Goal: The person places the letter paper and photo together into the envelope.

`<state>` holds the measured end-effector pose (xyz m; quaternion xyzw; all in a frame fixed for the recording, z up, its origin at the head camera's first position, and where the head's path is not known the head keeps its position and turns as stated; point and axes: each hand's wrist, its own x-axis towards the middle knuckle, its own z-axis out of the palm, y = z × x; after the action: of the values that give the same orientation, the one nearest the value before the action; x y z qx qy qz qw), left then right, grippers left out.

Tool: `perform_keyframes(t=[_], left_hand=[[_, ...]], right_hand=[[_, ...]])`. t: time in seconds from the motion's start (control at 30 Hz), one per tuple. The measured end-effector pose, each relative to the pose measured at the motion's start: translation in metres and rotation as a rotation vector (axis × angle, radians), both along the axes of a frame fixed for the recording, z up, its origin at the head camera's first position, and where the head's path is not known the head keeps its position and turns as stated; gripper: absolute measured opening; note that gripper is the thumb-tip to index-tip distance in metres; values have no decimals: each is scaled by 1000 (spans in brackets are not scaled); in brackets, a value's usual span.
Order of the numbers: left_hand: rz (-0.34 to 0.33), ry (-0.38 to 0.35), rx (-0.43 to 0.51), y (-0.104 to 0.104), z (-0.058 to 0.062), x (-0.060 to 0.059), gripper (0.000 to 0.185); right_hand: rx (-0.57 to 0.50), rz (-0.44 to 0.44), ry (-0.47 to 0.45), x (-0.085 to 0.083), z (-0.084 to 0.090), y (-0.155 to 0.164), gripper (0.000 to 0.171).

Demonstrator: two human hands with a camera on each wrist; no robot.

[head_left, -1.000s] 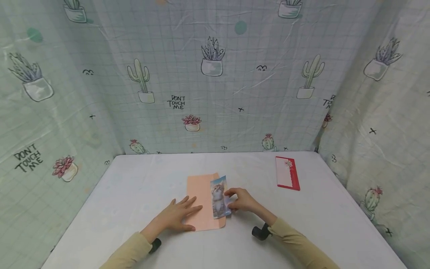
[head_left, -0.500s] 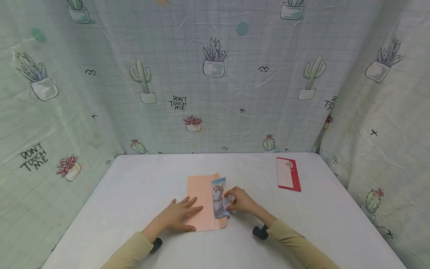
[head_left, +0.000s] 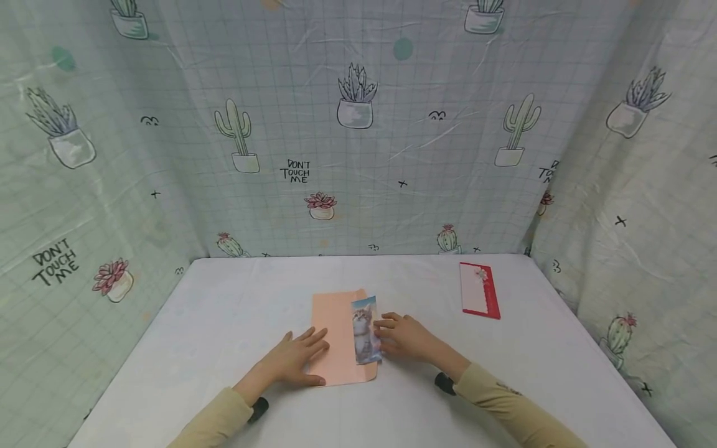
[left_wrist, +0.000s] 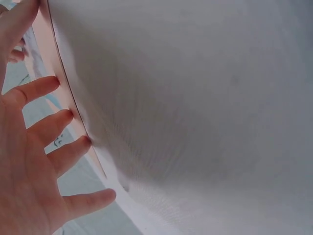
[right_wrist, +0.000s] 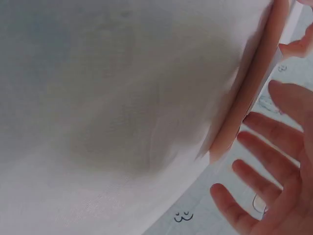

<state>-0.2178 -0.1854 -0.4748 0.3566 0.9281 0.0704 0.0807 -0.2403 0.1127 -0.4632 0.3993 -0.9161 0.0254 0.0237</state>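
Observation:
A peach paper envelope (head_left: 333, 310) with angled corners along its right side lies on the white table. Over that right side sits a narrow card with a kitten picture (head_left: 361, 336). My left hand (head_left: 290, 362) rests with spread fingers on the envelope's left part. In the left wrist view, its fingertips lie along the peach edge (left_wrist: 55, 54). At the card's right edge is my right hand (head_left: 407, 339), fingers loosely extended and fingertips touching it. From the right wrist, the right hand (right_wrist: 281, 176) shows spread fingers beside the envelope's raised peach side (right_wrist: 252, 81).
Toward the back right of the table (head_left: 246, 292) lies a red and white card (head_left: 479, 290) with a small flower on it. A cloth curtain (head_left: 392, 137) printed with cacti encloses the table's back and sides. Dark wrist-camera mounts show under both forearms.
My right hand has gone from pinching the kitten card's right edge to loosely extended fingers against it. The card has shifted slightly on the envelope. My left hand has stayed in place.

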Motion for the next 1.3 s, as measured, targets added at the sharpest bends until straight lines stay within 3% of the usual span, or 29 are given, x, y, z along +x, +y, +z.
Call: perform_keyframes(t=[0.2, 0.37, 0.57, 0.87, 1.13, 1.3], left_hand=[[-7, 34, -19, -2, 2, 1, 71], [-3, 64, -46, -4, 6, 2, 72], [8, 60, -47, -7, 6, 1, 73], [13, 17, -17, -9, 5, -1, 75], [14, -13, -3, -10, 1, -1, 76], [19, -1, 2, -10, 2, 0, 75]], right_hand=[[144, 73, 3, 7, -1, 4, 39], [160, 114, -25, 10, 1, 9, 37], [197, 158, 9, 8, -1, 13, 39], [151, 193, -63, 4, -5, 17, 44], [126, 160, -159, 3, -8, 14, 45], [126, 176, -141, 1, -10, 11, 45]])
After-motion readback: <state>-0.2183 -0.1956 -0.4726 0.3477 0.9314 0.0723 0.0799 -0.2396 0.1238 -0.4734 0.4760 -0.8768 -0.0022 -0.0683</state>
